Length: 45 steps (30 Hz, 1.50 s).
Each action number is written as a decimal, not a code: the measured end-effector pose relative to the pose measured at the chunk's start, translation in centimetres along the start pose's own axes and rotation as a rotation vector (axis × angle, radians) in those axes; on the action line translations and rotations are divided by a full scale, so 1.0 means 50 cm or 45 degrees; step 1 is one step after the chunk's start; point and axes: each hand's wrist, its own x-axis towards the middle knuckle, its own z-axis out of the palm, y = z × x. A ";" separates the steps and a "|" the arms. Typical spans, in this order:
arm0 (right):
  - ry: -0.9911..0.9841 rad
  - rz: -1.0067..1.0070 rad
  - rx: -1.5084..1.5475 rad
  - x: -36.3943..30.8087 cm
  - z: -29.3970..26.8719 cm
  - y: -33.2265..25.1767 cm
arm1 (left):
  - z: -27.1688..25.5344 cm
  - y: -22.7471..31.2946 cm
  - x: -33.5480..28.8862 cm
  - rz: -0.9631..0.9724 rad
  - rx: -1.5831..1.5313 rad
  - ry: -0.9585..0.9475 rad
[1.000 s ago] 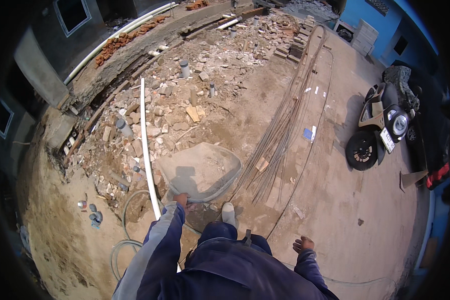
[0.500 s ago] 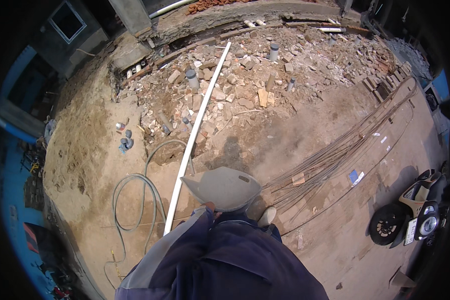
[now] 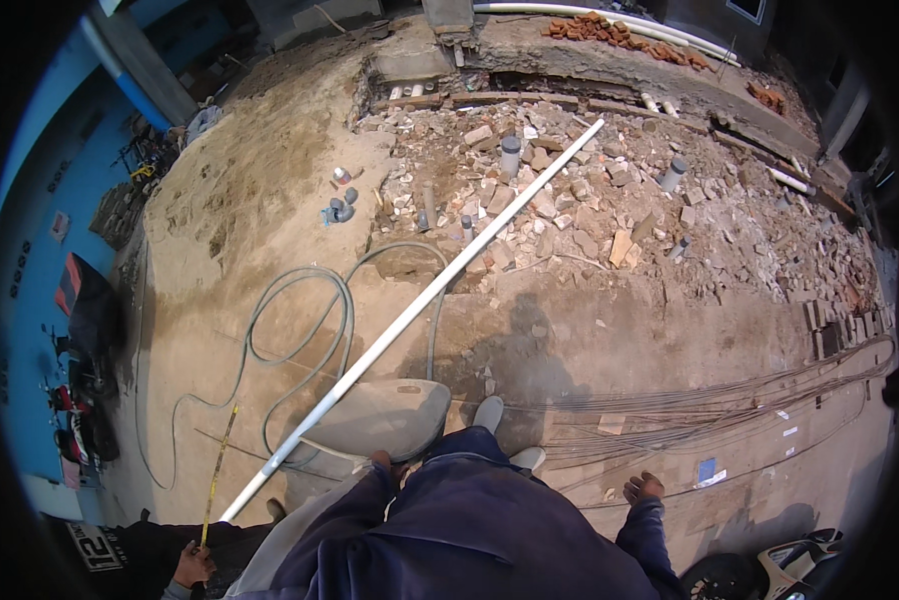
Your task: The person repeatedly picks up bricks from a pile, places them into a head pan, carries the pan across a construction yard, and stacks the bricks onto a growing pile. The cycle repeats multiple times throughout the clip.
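My left hand is closed on the near rim of a shallow grey tub with a slot handle, held low in front of my body. Part of that hand is hidden by my sleeve. Out to the right, my right hand hangs over the ground, fingers loosely bent and apart, holding nothing. A long white pipe runs diagonally past the tub's left side toward the rubble. At the lower left, a co-worker's hand grips a yellow measuring tape.
Broken brick rubble with upright grey pipe stubs spreads ahead. A green hose coils on the left, near grey pipe fittings. Long thin rods lie to the right. A parked scooter stands at the lower right.
My view has swung right, so the scene shifts left. My right hand and the co-worker's hand with the tape have come into view. The tub stays in my left hand.
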 end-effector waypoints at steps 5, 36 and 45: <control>-0.209 -0.186 -0.146 -0.061 0.196 -0.052 | -0.007 -0.046 0.048 0.944 1.533 -0.039; -0.300 0.049 -0.544 -0.196 0.347 0.096 | 0.059 0.250 0.150 0.863 1.931 -0.227; -0.240 0.115 -0.530 -0.192 0.363 0.069 | 0.040 0.264 0.161 0.918 1.992 -0.248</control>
